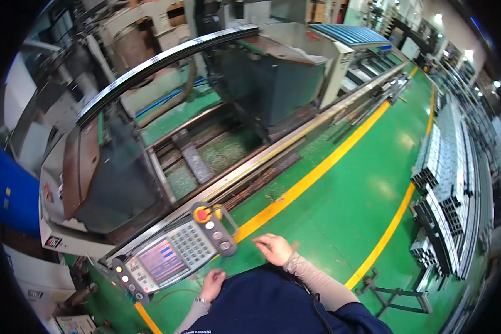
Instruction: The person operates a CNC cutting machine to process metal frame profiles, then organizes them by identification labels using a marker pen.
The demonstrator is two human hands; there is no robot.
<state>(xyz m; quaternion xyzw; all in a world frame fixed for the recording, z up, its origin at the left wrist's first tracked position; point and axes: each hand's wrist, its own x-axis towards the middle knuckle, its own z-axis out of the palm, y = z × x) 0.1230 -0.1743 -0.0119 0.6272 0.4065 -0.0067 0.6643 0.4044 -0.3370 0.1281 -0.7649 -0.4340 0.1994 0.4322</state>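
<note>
A control panel [175, 256] with a lit screen, rows of keys and a red emergency stop button [202, 214] stands tilted in front of me. My left hand [211, 285] is just below the panel's lower edge, apart from it, fingers loosely bent and nothing visible in them. To the right of the panel, my right hand [274, 249] hovers over the green floor with its fingers partly stretched and holding nothing. It is nearest to the panel's side handle [235, 222], without touching it.
Behind the panel stands a large machine with a dark sliding guard [273, 83] and a bed with metal chips [217, 153]. Bundled metal profiles [445, 167] lie along the right, near a metal stand [398, 298]. Yellow lines [317, 172] mark the green floor.
</note>
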